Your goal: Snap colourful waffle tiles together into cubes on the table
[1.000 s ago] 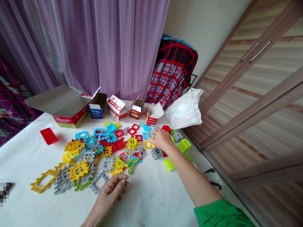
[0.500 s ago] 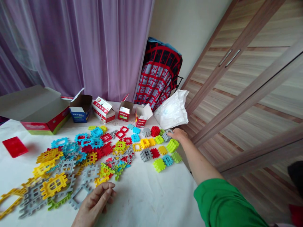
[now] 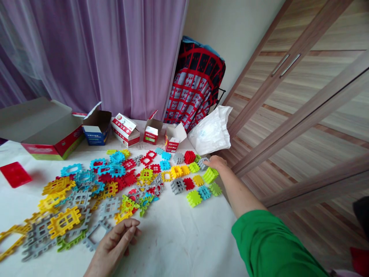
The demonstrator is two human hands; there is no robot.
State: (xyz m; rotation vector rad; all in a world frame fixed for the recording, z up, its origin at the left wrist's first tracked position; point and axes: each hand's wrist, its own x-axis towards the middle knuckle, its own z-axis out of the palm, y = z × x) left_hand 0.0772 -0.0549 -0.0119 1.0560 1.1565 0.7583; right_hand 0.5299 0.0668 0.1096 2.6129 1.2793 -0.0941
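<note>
Head view. The white-covered table (image 3: pixel 184 238) carries everything; its right edge runs from the white plastic bag (image 3: pixel 209 132) toward the lower right, and the sliding wardrobe doors (image 3: pixel 300 115) stand beyond it. Open cardboard boxes (image 3: pixel 125 130) line the far edge, and a large open red box (image 3: pixel 49 129) sits at the far left corner. A red plastic tray (image 3: pixel 15 174) lies near the left edge.

Interlocking plastic waffle blocks (image 3: pixel 109 188) in red, blue, yellow, green and grey spread across the table's middle and left. A sorted group of smaller blocks (image 3: pixel 196 184) lies apart, near the right edge.

The right hand (image 3: pixel 216 163), at the end of a green sleeve (image 3: pixel 268 242), reaches the far end of that group. Its fingers (image 3: pixel 209 161) lie close together on a grey block (image 3: pixel 203 164); whether they grip it, I cannot tell. The left hand (image 3: pixel 113 240) rests near the front, fingers loosely curled and holding nothing, just beside a grey square frame block (image 3: pixel 96 234).

Compared with the frame half a second earlier, the blocks lie as before, and the right hand is at the same grey block.
</note>
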